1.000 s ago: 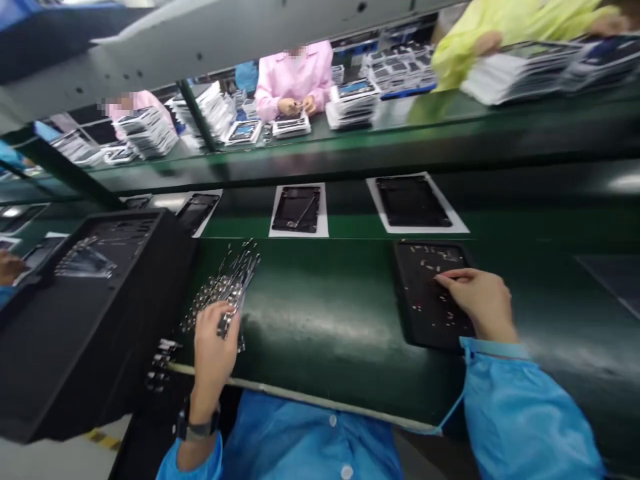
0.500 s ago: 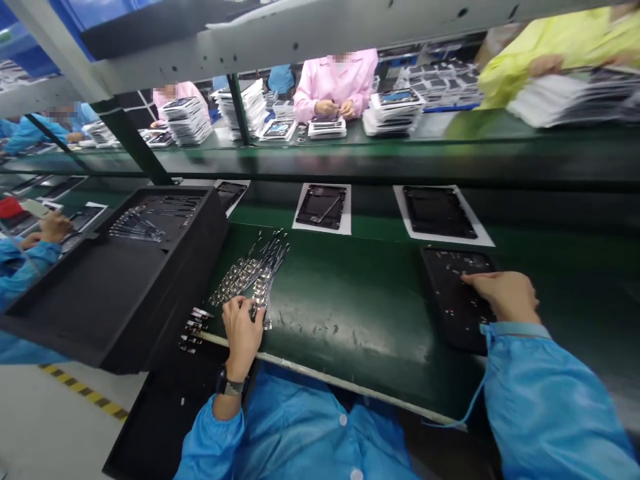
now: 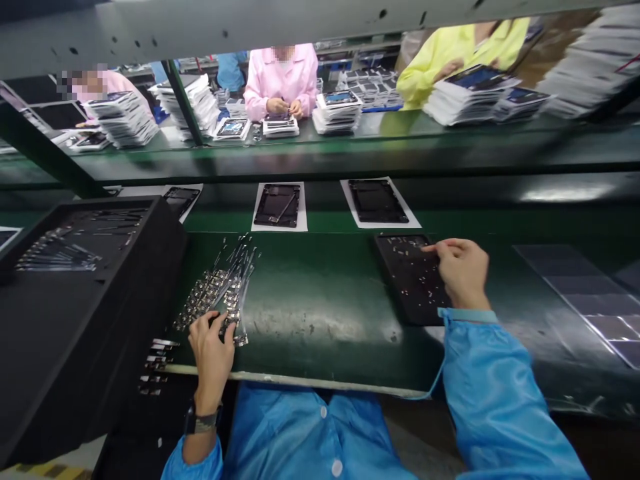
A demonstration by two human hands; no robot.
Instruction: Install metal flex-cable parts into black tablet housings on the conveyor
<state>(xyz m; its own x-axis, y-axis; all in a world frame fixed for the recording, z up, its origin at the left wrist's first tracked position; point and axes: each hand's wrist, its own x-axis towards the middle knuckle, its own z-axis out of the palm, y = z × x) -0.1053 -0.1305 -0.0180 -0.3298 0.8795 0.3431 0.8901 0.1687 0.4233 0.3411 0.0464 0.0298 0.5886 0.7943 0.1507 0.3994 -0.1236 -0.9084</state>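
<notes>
My left hand rests at the near end of a pile of small circuit boards with thin flex cables. Its fingers are curved and apart, with the fingertips touching the boards. Over a black tray scattered with tiny pale and metallic parts, my right hand has thumb and forefinger pinched together near the far right corner. Whatever sits in that pinch is too small to make out. Silvery strips stick out along the bench edge left of my left hand.
A large black foam box holding more flex cables stands at left. Black tablet housings on white sheets lie along the far strip. Clear film sheets lie at right. Co-workers in pink and yellow sit opposite, among stacks.
The view has swung to the right, bringing the film sheets into sight. My right hand has shifted toward the tray's far right corner. My left hand stays at the boards.
</notes>
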